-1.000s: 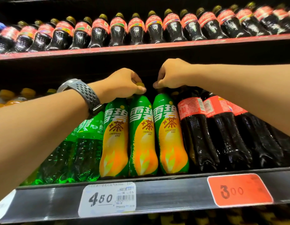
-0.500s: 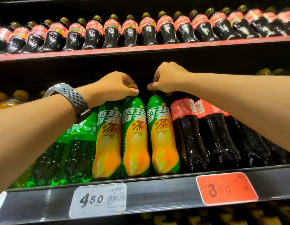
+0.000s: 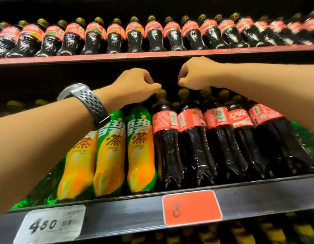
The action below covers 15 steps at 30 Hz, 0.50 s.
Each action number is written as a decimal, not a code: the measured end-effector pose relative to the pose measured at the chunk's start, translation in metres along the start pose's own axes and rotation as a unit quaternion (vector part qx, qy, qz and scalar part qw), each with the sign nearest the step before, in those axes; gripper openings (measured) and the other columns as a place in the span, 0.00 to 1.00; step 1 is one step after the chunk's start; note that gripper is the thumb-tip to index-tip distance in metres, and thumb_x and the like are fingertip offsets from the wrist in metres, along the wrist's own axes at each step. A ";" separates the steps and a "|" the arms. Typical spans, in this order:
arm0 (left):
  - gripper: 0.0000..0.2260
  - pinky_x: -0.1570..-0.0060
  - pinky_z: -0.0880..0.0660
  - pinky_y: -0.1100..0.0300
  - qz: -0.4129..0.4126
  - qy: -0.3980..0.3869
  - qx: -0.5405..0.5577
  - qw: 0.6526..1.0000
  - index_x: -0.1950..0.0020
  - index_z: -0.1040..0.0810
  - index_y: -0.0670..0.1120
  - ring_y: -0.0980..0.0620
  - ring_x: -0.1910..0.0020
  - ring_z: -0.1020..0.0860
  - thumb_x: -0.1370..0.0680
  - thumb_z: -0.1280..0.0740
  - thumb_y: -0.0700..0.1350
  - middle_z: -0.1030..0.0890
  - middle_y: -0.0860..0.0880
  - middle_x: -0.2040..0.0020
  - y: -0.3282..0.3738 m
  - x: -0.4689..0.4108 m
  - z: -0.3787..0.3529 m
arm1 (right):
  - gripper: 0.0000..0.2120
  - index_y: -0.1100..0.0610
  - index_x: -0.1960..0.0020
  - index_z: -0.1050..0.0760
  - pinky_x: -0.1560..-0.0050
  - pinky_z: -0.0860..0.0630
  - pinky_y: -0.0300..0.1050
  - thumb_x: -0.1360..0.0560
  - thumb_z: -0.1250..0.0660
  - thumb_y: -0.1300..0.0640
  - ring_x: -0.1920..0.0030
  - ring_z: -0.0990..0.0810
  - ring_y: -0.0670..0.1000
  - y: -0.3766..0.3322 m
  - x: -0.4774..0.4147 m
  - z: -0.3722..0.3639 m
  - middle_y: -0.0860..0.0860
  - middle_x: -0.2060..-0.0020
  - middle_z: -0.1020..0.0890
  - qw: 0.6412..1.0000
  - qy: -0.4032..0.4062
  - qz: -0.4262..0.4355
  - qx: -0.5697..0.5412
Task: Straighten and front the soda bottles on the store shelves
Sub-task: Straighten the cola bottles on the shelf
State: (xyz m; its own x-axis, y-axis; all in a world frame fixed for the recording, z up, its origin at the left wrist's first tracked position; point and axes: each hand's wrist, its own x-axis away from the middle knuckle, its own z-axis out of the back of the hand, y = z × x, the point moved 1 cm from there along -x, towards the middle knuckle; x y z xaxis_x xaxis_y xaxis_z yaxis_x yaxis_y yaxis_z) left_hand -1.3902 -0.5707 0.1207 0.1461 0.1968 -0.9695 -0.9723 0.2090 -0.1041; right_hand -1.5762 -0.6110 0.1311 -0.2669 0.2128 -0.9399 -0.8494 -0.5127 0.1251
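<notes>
Mid shelf (image 3: 117, 214): three tea bottles (image 3: 141, 152) upright at the front edge, labels facing out. Just right of them was a row of colas (image 3: 193, 147), touching side by side. The first three colas showed fine print or barcode; the fourth showed the logo. Green bottles (image 3: 38, 189) stood left of the teas, mostly hidden by the left forearm, and one more sat at far right behind the colas.

Left hand (image 3: 135, 85), watch (image 3: 87, 101) on the wrist: fingers curled, thumb tip right at the cap of the leftmost cola. Couldn't tell if it gripped the cap.

Right hand (image 3: 193, 74): curled into a fist, nothing visibly held, just above the next cola caps.

Top shelf (image 3: 152, 54) held a full row of small colas (image 3: 115, 37) with red labels out.

Mid shelf rail carried a white tag (image 3: 50, 224) reading 4.50 under the teas and a red tag (image 3: 191, 207) with a 3 under the colas.
</notes>
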 end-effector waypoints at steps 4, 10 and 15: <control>0.23 0.53 0.25 0.56 0.011 -0.011 -0.056 0.998 0.51 0.21 0.50 0.50 0.53 0.21 0.31 0.33 0.68 0.19 0.51 0.54 0.024 -0.003 -0.018 | 0.13 0.52 0.42 0.21 0.52 0.29 0.41 0.25 0.35 0.52 0.45 0.22 0.54 0.017 0.007 -0.006 0.51 0.45 0.19 0.999 -0.045 0.006 -0.013; 0.23 0.48 0.24 0.49 0.028 -0.003 -0.097 0.995 0.51 0.23 0.49 0.47 0.50 0.23 0.36 0.28 0.65 0.20 0.50 0.52 0.040 0.002 -0.031 | 0.14 0.51 0.41 0.21 0.53 0.31 0.39 0.25 0.34 0.51 0.46 0.23 0.51 0.027 0.011 -0.018 0.50 0.45 0.19 0.997 -0.028 0.029 -0.073; 0.19 0.48 0.24 0.51 0.051 0.008 -0.061 0.997 0.51 0.22 0.50 0.49 0.51 0.22 0.35 0.25 0.59 0.20 0.52 0.54 0.037 0.004 -0.030 | 0.13 0.51 0.44 0.20 0.54 0.30 0.40 0.26 0.32 0.48 0.51 0.23 0.49 0.030 0.009 -0.022 0.49 0.48 0.18 0.995 -0.005 0.022 -0.094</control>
State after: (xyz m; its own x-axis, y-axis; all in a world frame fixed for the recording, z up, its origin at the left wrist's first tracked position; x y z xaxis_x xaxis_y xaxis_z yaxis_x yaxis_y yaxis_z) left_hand -1.4308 -0.5911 0.1061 0.0441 0.1964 -0.9795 -0.9970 0.0712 -0.0306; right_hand -1.5940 -0.6429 0.1190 -0.3063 0.1948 -0.9318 -0.7369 -0.6681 0.1026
